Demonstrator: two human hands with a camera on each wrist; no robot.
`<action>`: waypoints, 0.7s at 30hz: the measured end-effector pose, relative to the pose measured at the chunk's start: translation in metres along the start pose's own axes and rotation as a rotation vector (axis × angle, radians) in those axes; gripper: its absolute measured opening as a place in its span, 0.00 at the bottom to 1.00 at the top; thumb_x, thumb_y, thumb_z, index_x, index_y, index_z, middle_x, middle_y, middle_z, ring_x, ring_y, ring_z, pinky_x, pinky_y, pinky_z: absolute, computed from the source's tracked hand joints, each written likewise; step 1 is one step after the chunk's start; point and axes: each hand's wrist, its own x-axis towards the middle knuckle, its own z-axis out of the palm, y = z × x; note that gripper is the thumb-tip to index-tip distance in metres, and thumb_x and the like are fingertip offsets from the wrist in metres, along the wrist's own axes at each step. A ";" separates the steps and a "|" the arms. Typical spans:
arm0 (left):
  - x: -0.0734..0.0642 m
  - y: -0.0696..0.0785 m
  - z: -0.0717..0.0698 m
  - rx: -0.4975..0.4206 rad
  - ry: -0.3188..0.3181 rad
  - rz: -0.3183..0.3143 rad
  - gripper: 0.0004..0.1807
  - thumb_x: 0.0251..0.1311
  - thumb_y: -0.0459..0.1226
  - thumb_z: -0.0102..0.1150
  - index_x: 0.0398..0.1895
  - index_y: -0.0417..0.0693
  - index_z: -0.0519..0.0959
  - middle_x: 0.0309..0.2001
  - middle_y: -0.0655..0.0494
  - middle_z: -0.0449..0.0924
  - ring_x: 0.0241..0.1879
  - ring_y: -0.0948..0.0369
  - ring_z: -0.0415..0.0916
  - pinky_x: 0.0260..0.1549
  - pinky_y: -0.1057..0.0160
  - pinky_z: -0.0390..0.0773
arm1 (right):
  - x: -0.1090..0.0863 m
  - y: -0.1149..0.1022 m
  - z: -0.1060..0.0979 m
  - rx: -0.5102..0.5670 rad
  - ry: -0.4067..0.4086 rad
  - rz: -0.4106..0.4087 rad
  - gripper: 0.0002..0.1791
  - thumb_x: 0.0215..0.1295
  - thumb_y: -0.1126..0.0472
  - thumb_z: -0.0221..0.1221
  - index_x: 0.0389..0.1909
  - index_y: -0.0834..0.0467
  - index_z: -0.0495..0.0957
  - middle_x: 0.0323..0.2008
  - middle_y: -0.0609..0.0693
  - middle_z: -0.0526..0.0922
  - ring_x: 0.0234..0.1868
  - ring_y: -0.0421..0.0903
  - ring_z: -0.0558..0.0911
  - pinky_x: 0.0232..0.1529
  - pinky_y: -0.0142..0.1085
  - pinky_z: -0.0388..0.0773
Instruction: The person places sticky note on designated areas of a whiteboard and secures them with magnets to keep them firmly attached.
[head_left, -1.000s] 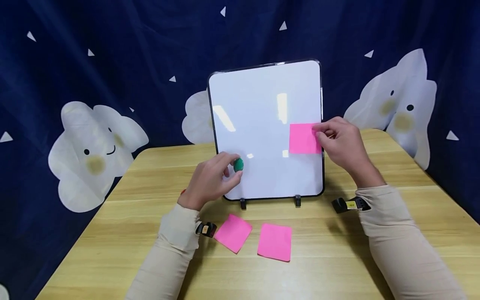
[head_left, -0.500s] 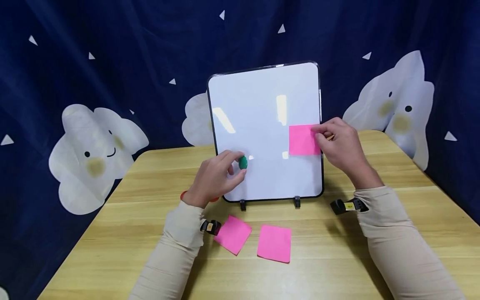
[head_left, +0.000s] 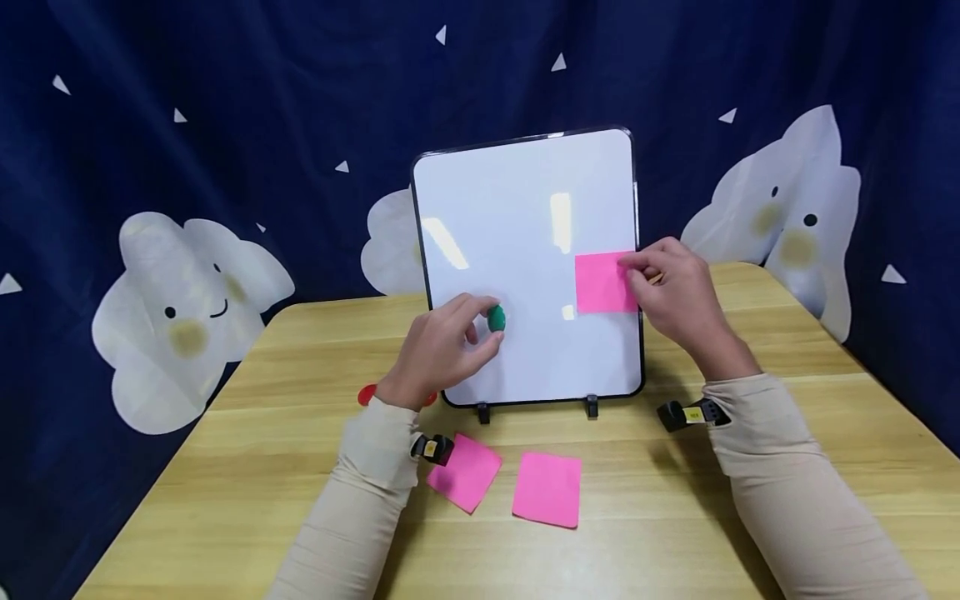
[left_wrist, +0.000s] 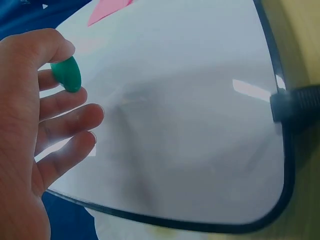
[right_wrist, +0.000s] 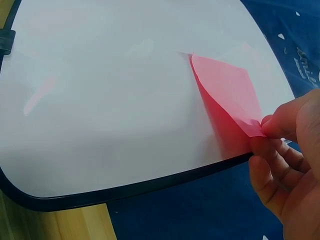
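Meanwhile left hand (head_left: 442,350) pinches green magnet (head_left: 496,318); right hand (head_left: 675,296) grip pinches pink note (head_left: 602,283)

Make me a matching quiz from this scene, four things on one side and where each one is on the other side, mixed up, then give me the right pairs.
Things:
1. green magnet
2. pink note
3. red disc
4. two loose pink notes

Places:
A. flat on the table in front of the whiteboard
B. pinched at its edge by the right hand against the whiteboard
C. on the table, partly hidden behind the left wrist
D. pinched in the left hand at the whiteboard's lower left

Pairs: 1-D, 2-B, 3-C, 4-A
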 end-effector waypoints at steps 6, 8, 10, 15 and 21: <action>0.006 0.003 0.005 -0.012 0.008 -0.012 0.16 0.62 0.42 0.62 0.51 0.46 0.81 0.39 0.58 0.81 0.26 0.65 0.73 0.21 0.67 0.72 | -0.001 -0.001 0.002 -0.018 0.018 -0.039 0.09 0.63 0.74 0.59 0.40 0.69 0.87 0.35 0.57 0.76 0.34 0.51 0.80 0.31 0.18 0.69; 0.008 0.005 0.006 -0.005 0.014 -0.018 0.16 0.62 0.42 0.61 0.51 0.47 0.81 0.40 0.58 0.81 0.26 0.66 0.73 0.22 0.67 0.72 | -0.001 -0.001 0.002 -0.026 0.025 -0.052 0.09 0.62 0.75 0.60 0.39 0.69 0.87 0.35 0.57 0.76 0.34 0.50 0.80 0.31 0.18 0.69; 0.010 0.006 0.008 0.017 0.026 -0.025 0.17 0.62 0.43 0.61 0.51 0.48 0.82 0.40 0.58 0.82 0.26 0.67 0.73 0.21 0.68 0.72 | -0.001 -0.001 0.002 -0.030 0.026 -0.062 0.09 0.62 0.75 0.60 0.39 0.69 0.86 0.35 0.57 0.76 0.34 0.49 0.80 0.32 0.19 0.68; 0.014 0.009 0.010 0.099 0.054 -0.042 0.17 0.61 0.45 0.61 0.51 0.49 0.83 0.40 0.57 0.83 0.24 0.67 0.71 0.20 0.68 0.72 | -0.001 -0.001 0.002 -0.037 0.025 -0.068 0.10 0.61 0.75 0.60 0.41 0.69 0.86 0.35 0.57 0.76 0.35 0.48 0.79 0.32 0.21 0.68; 0.019 0.012 0.011 0.127 0.039 -0.088 0.18 0.62 0.46 0.62 0.52 0.50 0.84 0.41 0.57 0.82 0.24 0.66 0.71 0.22 0.67 0.73 | -0.002 -0.001 0.002 -0.074 0.034 -0.084 0.08 0.62 0.74 0.60 0.39 0.69 0.85 0.34 0.57 0.77 0.34 0.49 0.79 0.35 0.26 0.73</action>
